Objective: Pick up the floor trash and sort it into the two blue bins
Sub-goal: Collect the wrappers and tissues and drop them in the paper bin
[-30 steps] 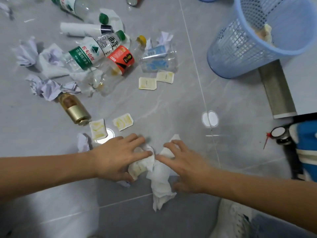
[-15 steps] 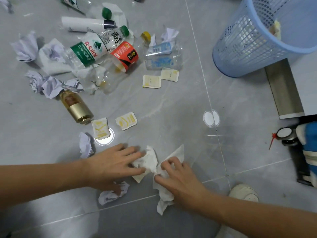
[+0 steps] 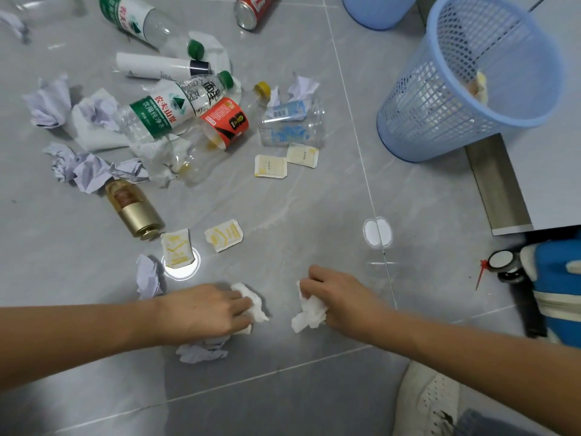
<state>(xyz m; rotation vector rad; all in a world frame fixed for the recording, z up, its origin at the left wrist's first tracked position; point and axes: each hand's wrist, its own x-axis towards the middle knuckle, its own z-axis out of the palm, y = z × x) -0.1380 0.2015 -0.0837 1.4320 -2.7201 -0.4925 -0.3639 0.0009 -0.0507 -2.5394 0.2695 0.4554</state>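
Fingers of the left hand (image 3: pixel 204 311) curl over a crumpled white tissue (image 3: pixel 251 305) and pinch it against the floor (image 3: pixel 314 199), while those of the right hand (image 3: pixel 341 298) are bunched round a second tissue wad (image 3: pixel 309 314), whose loose end hangs below the knuckles; each hand seems to be gathering its own scrap so both can go up together. Just under the left wrist lies a bluish paper ball (image 3: pixel 201 352), untouched, and another paper ball (image 3: pixel 147 276) sits beside the left forearm. Further out lie two torn yellow sachets (image 3: pixel 224 235), one next to a small gold-capped bottle (image 3: pixel 133 206) on its side. Beyond these the bulk of the trash is heaped: a green-labelled water bottle (image 3: pixel 163 113), a bottle with a red label (image 3: pixel 224 124), a clear plastic cup (image 3: pixel 290 127), two more sachets (image 3: pixel 284 160), more crumpled paper (image 3: pixel 85 171) and, at the top edge, a red can (image 3: pixel 251 9). To the upper right stands a blue mesh bin (image 3: pixel 440 121), tilted in this view, with something pale already inside; soft waste like the tissues probably belongs there. A second blue bin (image 3: pixel 377 11) shows only its base at the top, so most of the sorting is judged still ahead.
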